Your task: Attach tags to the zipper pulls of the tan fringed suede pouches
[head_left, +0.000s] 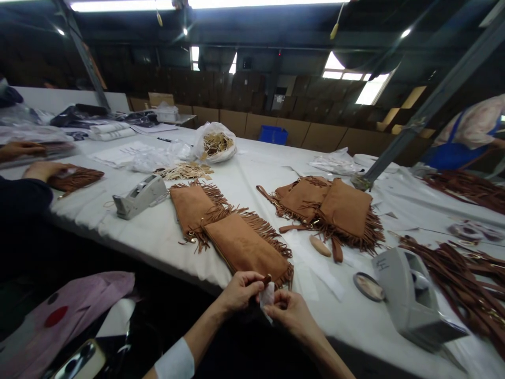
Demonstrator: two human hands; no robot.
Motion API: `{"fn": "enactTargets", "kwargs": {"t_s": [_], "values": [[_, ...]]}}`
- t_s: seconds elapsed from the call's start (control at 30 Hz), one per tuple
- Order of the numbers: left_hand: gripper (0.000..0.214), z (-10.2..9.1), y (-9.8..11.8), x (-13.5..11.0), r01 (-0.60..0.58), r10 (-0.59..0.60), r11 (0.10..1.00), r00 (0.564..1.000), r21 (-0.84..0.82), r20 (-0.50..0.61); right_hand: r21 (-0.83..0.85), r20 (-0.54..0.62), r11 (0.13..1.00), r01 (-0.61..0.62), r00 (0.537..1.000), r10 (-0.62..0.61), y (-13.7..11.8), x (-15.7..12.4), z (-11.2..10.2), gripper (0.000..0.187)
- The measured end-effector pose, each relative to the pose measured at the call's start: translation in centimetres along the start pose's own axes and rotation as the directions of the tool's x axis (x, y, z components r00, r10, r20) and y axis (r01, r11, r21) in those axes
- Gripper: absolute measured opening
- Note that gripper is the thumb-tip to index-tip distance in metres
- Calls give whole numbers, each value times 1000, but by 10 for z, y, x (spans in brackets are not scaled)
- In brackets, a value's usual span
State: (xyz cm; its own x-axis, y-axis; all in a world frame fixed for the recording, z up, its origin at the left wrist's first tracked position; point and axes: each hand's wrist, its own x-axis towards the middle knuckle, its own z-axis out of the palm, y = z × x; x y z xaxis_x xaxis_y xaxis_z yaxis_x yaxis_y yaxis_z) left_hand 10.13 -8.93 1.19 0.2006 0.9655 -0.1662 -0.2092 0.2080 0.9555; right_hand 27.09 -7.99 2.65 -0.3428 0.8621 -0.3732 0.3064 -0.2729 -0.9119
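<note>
At the table's near edge my left hand (239, 290) pinches the end of a thin brown strap (266, 280). My right hand (289, 310) is closed on a small white piece of paper or tape (267, 296) at that same end. Both hands touch each other there. Just beyond them lies a tan suede fringed bag (244, 245), overlapping a second one (192, 206). A grey tape dispenser (410, 297) stands to the right of my hands.
A pile of fringed bags (335, 208), a wooden tool (320, 246) and a round tin (368, 287) lie mid-table. Brown straps (465, 279) spread at right. Another dispenser (138, 196) and a bag of tags (215, 142) sit left. Co-workers' hands (41, 169) work at left; another person (469, 131) stands far right.
</note>
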Motion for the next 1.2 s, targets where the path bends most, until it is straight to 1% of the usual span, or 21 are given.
{"fn": "enactTargets", "kwargs": {"t_s": [0.03,0.07,0.1,0.17,0.23,0.27,0.33,0.4,0.43,0.5,0.53,0.57,0.63,0.73,0.8,0.83,0.9,1.0,1.07,1.13,1.2], "values": [[40,0,-1,0,0,0,1000,1000,-4,0,10,11,1000,4,1000,-4,-1,-1,0,25],[40,-1,-1,0,1,-1,1000,1000,-7,2,32,48,999,11,999,-12,-3,-1,-1,28],[40,-1,-1,0,6,-6,1000,1000,-7,9,62,109,998,16,994,-23,-4,-1,-2,32],[40,-2,-1,0,9,-9,1000,1000,-5,26,114,254,993,9,966,-38,-4,0,-5,41],[39,-2,0,1,1,-1,1000,999,-8,41,116,348,993,-8,937,-33,0,3,-9,48],[38,-2,-1,1,-5,6,1000,999,-14,41,103,364,995,-17,931,-22,3,4,-10,50],[38,-2,-2,1,-13,14,1000,999,-24,34,98,359,995,-31,933,-7,10,7,-11,50],[39,-3,-4,1,-12,13,1000,999,-23,33,140,302,989,-46,953,2,15,10,-11,48],[40,-3,-5,1,-14,14,1000,999,-21,35,165,247,985,-57,969,15,17,11,-10,48],[42,-5,-8,0,-20,21,1000,999,-24,44,209,90,976,-58,995,40,15,11,-8,46],[43,-5,-9,0,-24,25,999,999,-27,47,219,4,975,-40,999,41,13,10,-7,45],[44,-6,-10,0,-26,27,999,999,-31,46,216,-78,976,-10,997,28,10,10,-6,43],[46,-7,-10,0,-18,19,999,999,-34,45,165,-220,984,66,975,-28,2,8,-4,38],[48,-7,-7,0,17,-17,1000,998,-14,55,41,-359,989,143,926,-119,-5,5,1,34],[47,-7,-5,1,40,-41,999,997,19,65,7,-397,987,164,906,-148,-5,5,4,33],[45,-7,-4,2,48,-50,998,996,32,67,9,-402,986,167,904,-149,-4,5,5,34],[44,-7,-4,3,60,-63,997,996,40,58,34,-371,987,157,919,-133,-2,6,5,36],[42,-5,-5,3,75,-76,997,997,22,25,100,-258,986,132,961,-102,1,4,3,43],[40,-4,-4,2,81,-82,997,997,8,14,133,-220,984,121,971,-90,2,2,1,46],[40,-3,-1,0,79,-78,997,997,-3,17,129,-274,984,125,958,-86,1,0,0,45],[40,-3,2,-2,68,-67,998,997,-11,29,95,-364,985,142,926,-98,-1,-1,-1,41]]}}
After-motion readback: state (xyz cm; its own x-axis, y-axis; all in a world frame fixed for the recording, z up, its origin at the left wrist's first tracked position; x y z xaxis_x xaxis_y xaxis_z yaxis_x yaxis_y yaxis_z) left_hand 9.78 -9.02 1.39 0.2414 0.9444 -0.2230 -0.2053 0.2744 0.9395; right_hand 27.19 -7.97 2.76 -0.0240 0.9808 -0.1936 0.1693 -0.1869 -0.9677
